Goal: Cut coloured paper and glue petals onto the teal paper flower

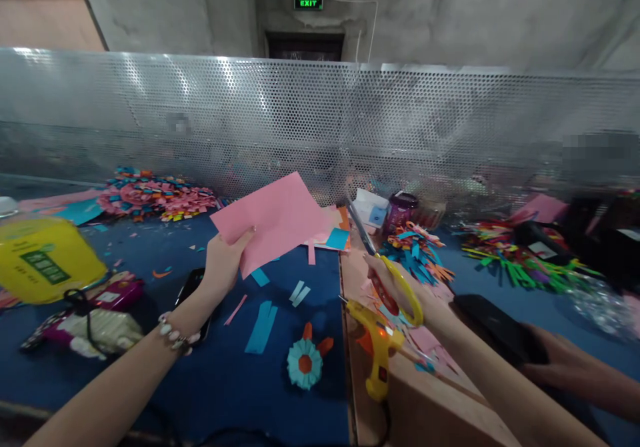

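My left hand [223, 258] pinches a sheet of pink paper [273, 220] at its lower left edge, thumb on top, and holds it above the blue table. In my right hand [395, 287] is a pair of scissors [406, 293] with yellow and red handles; the blades point up and away, to the right of the paper and apart from it. Just below that hand lies a yellow hot glue gun [377, 340]. A light-blue paper flower [305, 365] with an orange centre rests on the table, near cut blue paper strips [261, 327].
A perforated metal partition [280, 113] stands behind the table. Piles of colourful paper pieces [155, 193] lie at the back left and right. A yellow bag [47, 260] sits at the left. Another person's hand [560, 357] touches a black object [500, 330] at the right.
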`<state>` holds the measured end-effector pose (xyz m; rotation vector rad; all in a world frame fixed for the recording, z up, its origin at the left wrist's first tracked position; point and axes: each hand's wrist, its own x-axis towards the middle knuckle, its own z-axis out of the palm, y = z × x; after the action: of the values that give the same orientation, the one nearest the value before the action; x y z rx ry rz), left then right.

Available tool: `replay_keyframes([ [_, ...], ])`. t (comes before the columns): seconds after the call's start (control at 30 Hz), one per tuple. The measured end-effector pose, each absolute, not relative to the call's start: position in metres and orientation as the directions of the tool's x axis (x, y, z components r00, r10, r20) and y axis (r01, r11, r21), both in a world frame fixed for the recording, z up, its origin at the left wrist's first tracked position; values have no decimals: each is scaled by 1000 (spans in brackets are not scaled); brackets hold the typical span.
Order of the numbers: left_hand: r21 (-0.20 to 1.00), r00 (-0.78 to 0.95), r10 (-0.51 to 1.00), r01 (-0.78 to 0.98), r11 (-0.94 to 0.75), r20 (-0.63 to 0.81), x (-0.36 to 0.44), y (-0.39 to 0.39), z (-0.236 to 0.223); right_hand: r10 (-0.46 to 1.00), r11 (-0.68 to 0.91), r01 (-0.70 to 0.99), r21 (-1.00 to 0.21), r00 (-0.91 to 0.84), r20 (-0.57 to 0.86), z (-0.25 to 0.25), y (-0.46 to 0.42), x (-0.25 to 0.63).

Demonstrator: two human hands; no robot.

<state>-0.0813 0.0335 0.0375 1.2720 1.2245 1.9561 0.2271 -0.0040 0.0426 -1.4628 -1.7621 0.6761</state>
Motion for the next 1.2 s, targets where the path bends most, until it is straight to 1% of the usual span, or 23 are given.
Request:
replay_keyframes([
  [0.1,876,-489,729,214,-432,479,-80,28,42,978,202,653,-730,-87,192,37,-7,228],
  [0.17,864,-505,701,283,-417,504,-79,26,44,977,201,672,-713,-88,193,35,-10,230],
  [0.5,834,-527,652,423,-355,545,-79,20,43,962,262,740,-619,-147,232,41,-32,220],
  [0.67,797,-541,589,472,-377,600,-79,20,41,965,249,713,-656,-123,234,46,-36,220],
  [0.83,787,-536,581,485,-381,612,-78,18,41,934,343,654,-674,-163,317,51,-40,219],
  [0.97,787,-541,577,484,-382,612,-75,14,42,940,341,620,-707,-231,251,56,-43,218],
  [1.2,790,-555,567,489,-370,609,-72,12,42,954,299,608,-736,-195,226,60,-51,213],
])
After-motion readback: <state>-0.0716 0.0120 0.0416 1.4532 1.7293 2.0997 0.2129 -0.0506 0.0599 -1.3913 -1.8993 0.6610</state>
